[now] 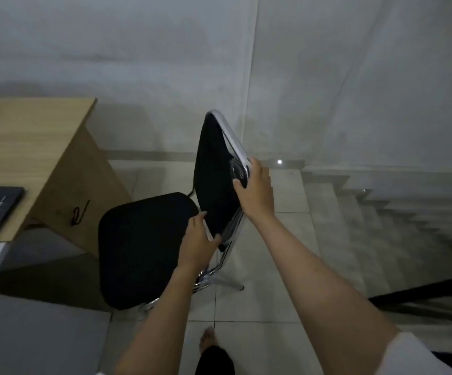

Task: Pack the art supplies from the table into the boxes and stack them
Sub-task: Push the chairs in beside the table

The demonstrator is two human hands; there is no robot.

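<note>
Fingers of your right hand (256,189) curl round the chrome top rail of the chair (149,247) at one o'clock; your left hand (196,243) grips the backrest's lower edge, just below at six o'clock of it; the frame looks stiff, light, slippery on chrome, so hold rail and padding; no art supplies or boxes show; the table (27,147) lies at nine o'clock.

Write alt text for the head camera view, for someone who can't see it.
A person's two hands hold a black chair by its chrome-framed backrest, the right hand gripping the top edge, the left hand lower down. A wooden table stands at left; stairs descend at right.
</note>
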